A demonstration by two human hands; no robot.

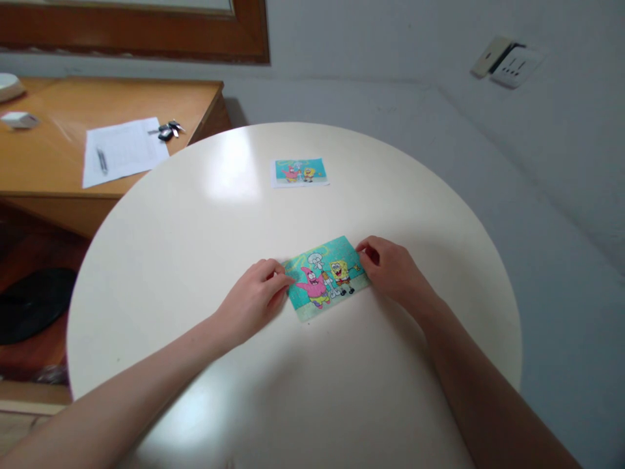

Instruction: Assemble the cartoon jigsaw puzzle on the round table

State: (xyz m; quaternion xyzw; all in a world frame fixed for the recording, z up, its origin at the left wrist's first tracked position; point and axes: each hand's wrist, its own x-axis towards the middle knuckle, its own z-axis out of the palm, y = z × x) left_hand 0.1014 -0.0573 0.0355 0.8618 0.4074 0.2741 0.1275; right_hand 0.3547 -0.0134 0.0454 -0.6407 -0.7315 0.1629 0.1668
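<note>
A small cartoon jigsaw picture [326, 276] with a teal background lies flat on the round cream table [205, 260], slightly tilted. My left hand [254, 301] rests at its left edge, fingers curled and pinching that edge. My right hand [390, 268] is at the right edge, fingers bent onto the picture's corner. A smaller printed card [299, 172] with the same cartoon scene lies farther back near the table's middle, untouched.
A wooden desk [58, 163] stands to the left, carrying a sheet of paper [122, 150] with a pen, a bunch of keys [168, 129] and a white object [18, 119]. A wall socket plate [510, 63] sits at upper right. A dark round thing [34, 303] lies on the floor.
</note>
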